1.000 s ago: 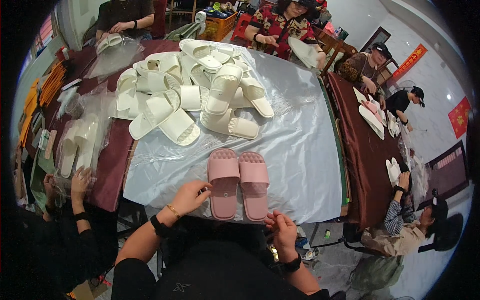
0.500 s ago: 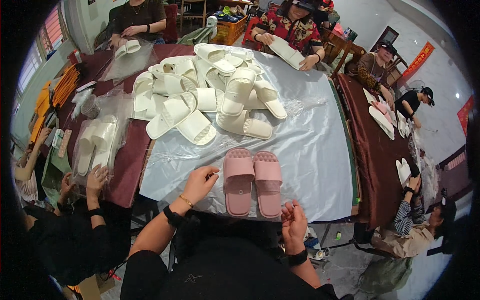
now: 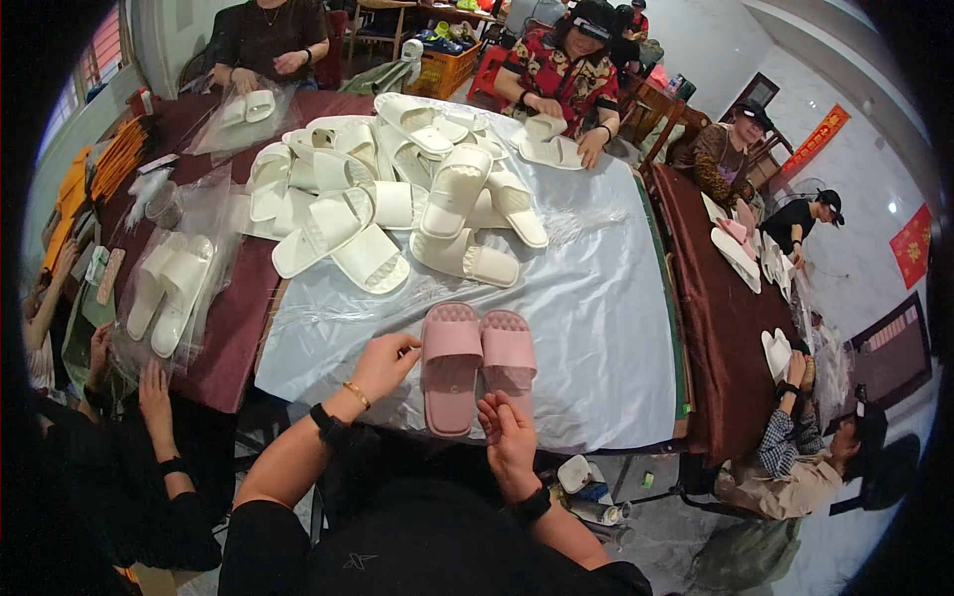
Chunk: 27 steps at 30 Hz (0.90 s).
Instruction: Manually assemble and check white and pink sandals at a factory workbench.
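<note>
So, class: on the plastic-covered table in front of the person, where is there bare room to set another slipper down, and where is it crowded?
Bare sheet lies right of the pink slippers, out to the dark red table. A smaller patch lies between the left hand and the sheet's left edge. The far half is crowded with the piled white slippers. The right hand is at the near edge.

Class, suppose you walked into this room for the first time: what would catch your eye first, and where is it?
A pair of pink rubber slide slippers lies side by side on the silvery plastic table sheet, between the person's left hand and right hand. Behind it, mid-table, sprawls a heap of cream-white slide slippers.
</note>
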Each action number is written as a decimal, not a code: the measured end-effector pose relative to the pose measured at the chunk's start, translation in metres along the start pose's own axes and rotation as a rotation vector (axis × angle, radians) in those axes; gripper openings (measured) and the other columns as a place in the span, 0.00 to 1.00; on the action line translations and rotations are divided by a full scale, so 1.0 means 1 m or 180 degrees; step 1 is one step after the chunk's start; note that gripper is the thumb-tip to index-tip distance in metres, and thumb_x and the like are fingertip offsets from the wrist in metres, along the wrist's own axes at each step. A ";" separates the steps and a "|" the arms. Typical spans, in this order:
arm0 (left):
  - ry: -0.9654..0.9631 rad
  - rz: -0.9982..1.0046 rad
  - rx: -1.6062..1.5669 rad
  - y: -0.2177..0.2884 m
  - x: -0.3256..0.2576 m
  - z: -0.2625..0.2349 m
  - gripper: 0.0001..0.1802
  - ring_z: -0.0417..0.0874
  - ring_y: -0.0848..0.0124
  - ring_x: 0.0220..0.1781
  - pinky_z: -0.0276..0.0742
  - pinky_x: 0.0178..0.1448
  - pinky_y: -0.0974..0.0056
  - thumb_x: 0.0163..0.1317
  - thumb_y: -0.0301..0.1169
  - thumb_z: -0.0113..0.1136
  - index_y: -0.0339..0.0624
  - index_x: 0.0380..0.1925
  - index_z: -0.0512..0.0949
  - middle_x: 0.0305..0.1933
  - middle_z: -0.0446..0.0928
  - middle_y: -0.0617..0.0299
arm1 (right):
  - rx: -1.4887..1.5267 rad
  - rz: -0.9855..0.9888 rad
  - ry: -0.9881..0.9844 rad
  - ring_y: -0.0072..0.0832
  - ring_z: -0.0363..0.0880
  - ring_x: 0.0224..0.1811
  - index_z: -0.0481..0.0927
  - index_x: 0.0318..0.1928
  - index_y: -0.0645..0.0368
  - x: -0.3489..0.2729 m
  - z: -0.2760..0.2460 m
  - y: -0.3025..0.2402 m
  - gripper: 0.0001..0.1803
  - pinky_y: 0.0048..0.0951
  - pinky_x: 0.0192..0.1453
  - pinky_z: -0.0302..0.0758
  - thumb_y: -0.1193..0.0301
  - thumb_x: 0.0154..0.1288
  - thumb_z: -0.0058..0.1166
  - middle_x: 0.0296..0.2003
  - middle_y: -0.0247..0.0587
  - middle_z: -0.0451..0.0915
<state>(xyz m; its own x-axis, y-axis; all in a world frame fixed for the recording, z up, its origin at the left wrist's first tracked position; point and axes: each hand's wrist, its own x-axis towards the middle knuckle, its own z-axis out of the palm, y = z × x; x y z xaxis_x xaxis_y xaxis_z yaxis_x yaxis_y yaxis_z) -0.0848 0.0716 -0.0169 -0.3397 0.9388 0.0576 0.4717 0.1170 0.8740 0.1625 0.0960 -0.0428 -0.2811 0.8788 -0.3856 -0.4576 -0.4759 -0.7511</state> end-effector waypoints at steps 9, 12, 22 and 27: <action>0.0291 0.0145 0.0761 -0.013 0.079 0.019 0.17 0.82 0.51 0.34 0.77 0.41 0.55 0.59 0.40 0.55 0.34 0.32 0.81 0.33 0.81 0.46 | -0.0044 0.0073 -0.0164 0.36 0.79 0.49 0.70 0.55 0.67 0.014 0.019 0.004 0.15 0.32 0.52 0.78 0.73 0.71 0.44 0.48 0.48 0.77; -0.0011 -0.0173 0.1359 -0.008 0.098 0.030 0.21 0.81 0.47 0.34 0.76 0.41 0.52 0.56 0.45 0.56 0.36 0.27 0.82 0.31 0.80 0.44 | -0.0037 0.0066 -0.0277 0.37 0.79 0.49 0.69 0.55 0.68 0.018 0.013 0.012 0.16 0.33 0.53 0.78 0.73 0.71 0.43 0.48 0.48 0.76; -0.0990 -0.1037 0.2061 0.010 0.121 0.040 0.30 0.82 0.53 0.47 0.77 0.49 0.54 0.49 0.55 0.63 0.37 0.38 0.82 0.44 0.81 0.46 | 0.0069 0.0230 -0.0318 0.39 0.79 0.49 0.68 0.57 0.70 0.022 0.009 0.025 0.17 0.33 0.52 0.77 0.74 0.71 0.44 0.49 0.51 0.76; -0.0806 -0.0985 0.1967 0.006 0.131 0.038 0.23 0.79 0.51 0.52 0.76 0.54 0.55 0.51 0.44 0.61 0.38 0.42 0.81 0.49 0.78 0.45 | 0.0041 0.0282 -0.0396 0.37 0.78 0.49 0.68 0.57 0.70 0.038 0.013 0.019 0.18 0.33 0.53 0.76 0.72 0.72 0.43 0.49 0.50 0.76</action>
<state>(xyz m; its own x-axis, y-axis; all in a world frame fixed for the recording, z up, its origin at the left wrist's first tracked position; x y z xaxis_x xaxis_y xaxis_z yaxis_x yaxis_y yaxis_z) -0.0956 0.2075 -0.0230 -0.3687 0.8705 -0.3262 0.7826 0.4800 0.3963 0.1319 0.1195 -0.0650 -0.4228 0.8227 -0.3799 -0.4369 -0.5524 -0.7100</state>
